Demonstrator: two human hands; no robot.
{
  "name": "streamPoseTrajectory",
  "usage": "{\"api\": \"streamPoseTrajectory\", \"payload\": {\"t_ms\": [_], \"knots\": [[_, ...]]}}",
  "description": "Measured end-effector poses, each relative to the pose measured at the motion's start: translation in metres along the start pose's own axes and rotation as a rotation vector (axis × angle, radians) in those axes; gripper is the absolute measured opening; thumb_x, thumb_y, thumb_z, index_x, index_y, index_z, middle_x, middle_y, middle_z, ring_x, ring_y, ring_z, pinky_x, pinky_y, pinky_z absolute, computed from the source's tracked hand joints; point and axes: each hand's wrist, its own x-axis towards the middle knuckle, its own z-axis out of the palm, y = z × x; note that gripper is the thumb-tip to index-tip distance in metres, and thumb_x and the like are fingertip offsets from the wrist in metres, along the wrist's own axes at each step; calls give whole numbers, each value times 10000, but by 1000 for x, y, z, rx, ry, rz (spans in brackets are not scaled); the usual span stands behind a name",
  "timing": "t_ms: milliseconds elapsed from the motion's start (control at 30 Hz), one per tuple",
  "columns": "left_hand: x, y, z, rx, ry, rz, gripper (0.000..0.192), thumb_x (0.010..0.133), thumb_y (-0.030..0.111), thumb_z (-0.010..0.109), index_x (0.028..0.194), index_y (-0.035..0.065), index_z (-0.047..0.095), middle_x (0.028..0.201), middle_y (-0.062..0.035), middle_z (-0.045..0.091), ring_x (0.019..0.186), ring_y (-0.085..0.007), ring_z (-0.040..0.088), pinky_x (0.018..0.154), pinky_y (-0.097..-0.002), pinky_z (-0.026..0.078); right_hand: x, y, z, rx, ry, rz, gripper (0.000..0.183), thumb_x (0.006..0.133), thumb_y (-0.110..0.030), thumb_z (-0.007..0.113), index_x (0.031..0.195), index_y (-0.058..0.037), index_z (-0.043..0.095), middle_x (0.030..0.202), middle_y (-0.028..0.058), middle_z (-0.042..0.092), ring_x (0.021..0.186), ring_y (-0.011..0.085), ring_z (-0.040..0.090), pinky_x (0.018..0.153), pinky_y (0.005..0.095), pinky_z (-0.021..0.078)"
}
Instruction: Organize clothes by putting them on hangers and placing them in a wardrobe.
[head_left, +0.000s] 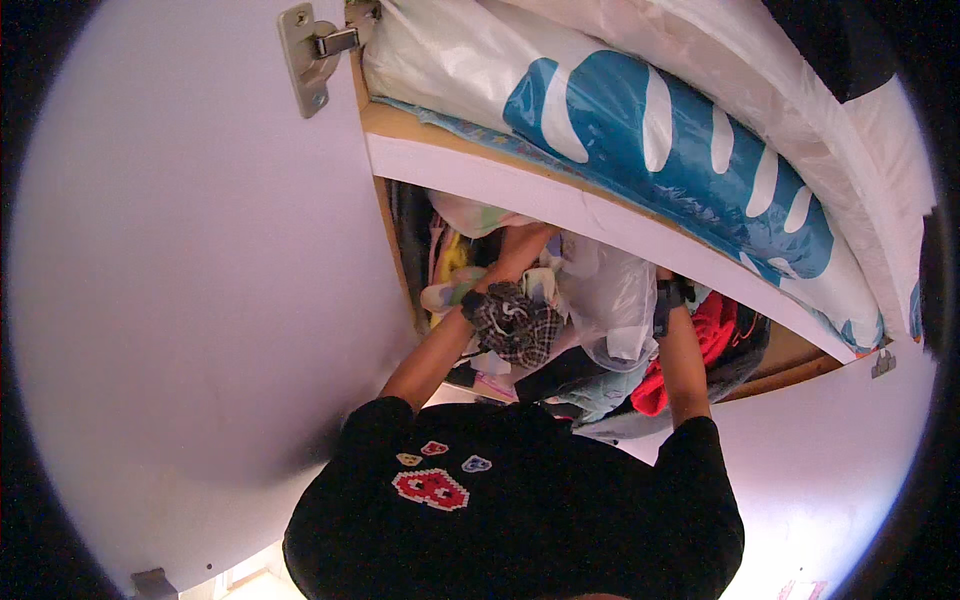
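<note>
Both arms reach into a cupboard compartment beneath a shelf. The back of my left hand (529, 241) shows among pale cloth (469, 214), but its fingertips are hidden. A dark plaid scrunchie (517, 322) sits around that wrist. Beside it is a clear plastic bag (607, 289) with a rounded clear plastic rim (619, 356) at its lower end. My right hand is out of view behind the shelf edge; only the forearm and a black wristwatch (665, 304) show. Red cloth (712, 330) lies next to the right forearm, with light blue-green fabric (600, 394) lower down.
A white cupboard door (187, 262) with a metal hinge (309, 60) stands open at left. Another door (810, 450) is at lower right. The white-fronted shelf (480, 169) crosses above my arms, bearing a large white-and-blue plastic package (600, 97). Yellow cloth (452, 259) lies inside at left.
</note>
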Motion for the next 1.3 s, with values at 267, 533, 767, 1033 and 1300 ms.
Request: {"api": "streamPoseTrajectory", "payload": {"t_ms": [267, 533, 767, 1033, 1300], "knots": [[12, -16, 1, -124, 88, -149, 311, 848, 203, 469, 1088, 5, 466, 1062, -97, 512, 980, -204, 469, 857, -318, 359, -43, 53, -16, -157, 14, -8, 285, 862, -176, 431, 1055, 24, 493, 1051, 190, 512, 1002, 294, 460, 882, 335, 330], [7, 0, 0, -34, 71, -266, 312, 861, 216, 444, 1096, 11, 452, 1047, -100, 504, 974, -218, 465, 853, -332, 355, -145, -150, -5, 262, 298, -215, 617, 792, -337, 529, 1243, 1, 279, 1317, 180, 236, 1215, 331, 231, 983, 406, 225], [26, -57, -76, 1249, -321, 188, 246, 821, 176, 424, 1004, 36, 510, 954, -211, 540, 861, -383, 494, 711, -425, 396, -116, -136, 40, -435, 278, -192, 568, 700, -321, 594, 1167, -65, 397, 1162, 137, 442, 1130, 340, 366, 976, 548, 125], [24, -44, -84, 979, -122, 56, 217, 737, 136, 459, 899, 23, 546, 925, -189, 557, 836, -334, 527, 686, -391, 416, -92, -172, 61, 363, 295, 42, 598, 719, -253, 577, 1234, -89, 320, 1267, 253, 303, 1153, 432, 298, 961, 524, 173], [5, -69, -107, 1016, -299, 9, 171, 731, 124, 462, 803, 1, 556, 873, -188, 562, 817, -321, 537, 675, -392, 418, -120, -133, 96, -158, 175, -420, 638, 635, -339, 612, 1206, -136, 412, 1319, 293, 119, 1230, 459, 74, 964, 584, 77]]}}
